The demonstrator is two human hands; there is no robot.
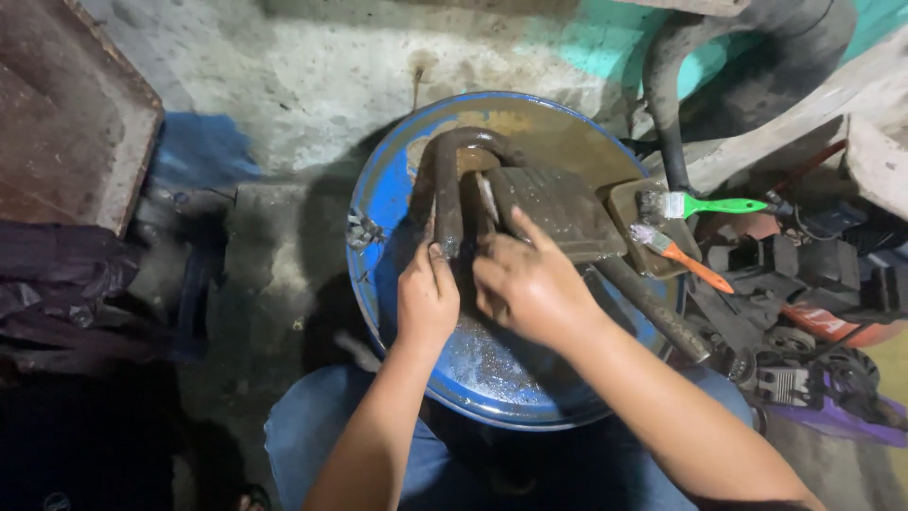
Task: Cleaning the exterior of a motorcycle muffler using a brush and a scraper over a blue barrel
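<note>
A rusty U-shaped metal bolt (452,156) lies on top of a blue drum (378,189). My left hand (426,298) grips one leg of the U-bolt near its lower end. My right hand (525,284) rests beside it, fingers spread over a dark ridged metal plate (553,208) that lies across the bolt's other leg. The drum's top is wet and shiny below my hands.
A green-handled brush (705,204) and an orange-handled brush (681,255) rest in a small brown tray (629,203) at the drum's right edge. A dark metal rod (653,308) slants off the drum. Tools and parts crowd the right side; a black hose (667,104) curves above. My knees in blue jeans (303,426) are below.
</note>
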